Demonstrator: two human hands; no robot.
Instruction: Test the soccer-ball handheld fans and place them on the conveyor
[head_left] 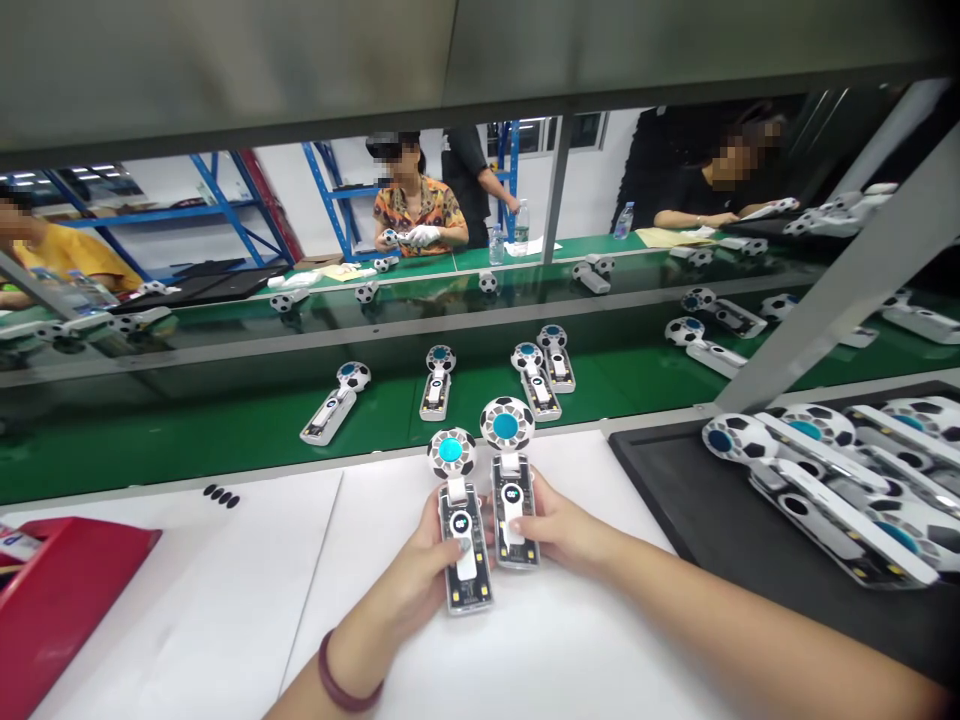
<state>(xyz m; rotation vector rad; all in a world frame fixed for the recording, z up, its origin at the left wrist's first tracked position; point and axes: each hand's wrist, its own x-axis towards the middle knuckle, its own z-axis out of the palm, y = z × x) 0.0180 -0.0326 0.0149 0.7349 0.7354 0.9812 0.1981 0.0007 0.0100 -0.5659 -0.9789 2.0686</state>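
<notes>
My left hand (pixel 420 575) is wrapped round a device (pixel 466 560) with a soccer-ball-patterned round head and a clear body; its thumb presses on the white strip. A second such device (pixel 514 510) is in my right hand (pixel 559 525), with the thumb on its white strip. Both are held upright side by side over the white table (pixel 555 640), heads pointing away from me. Each has a blue centre in its head and a small lit round display. Similar devices (pixel 436 385) lie on the green conveyor belt (pixel 390 430) beyond my hands.
At right, a black tray (pixel 675 500) holds several of these devices. A red bin (pixel 82 590) stands at left, near small black ovals (pixel 221 496). A metal post (pixel 825 270) slants down at right, and a shelf crosses overhead. People work across the belt.
</notes>
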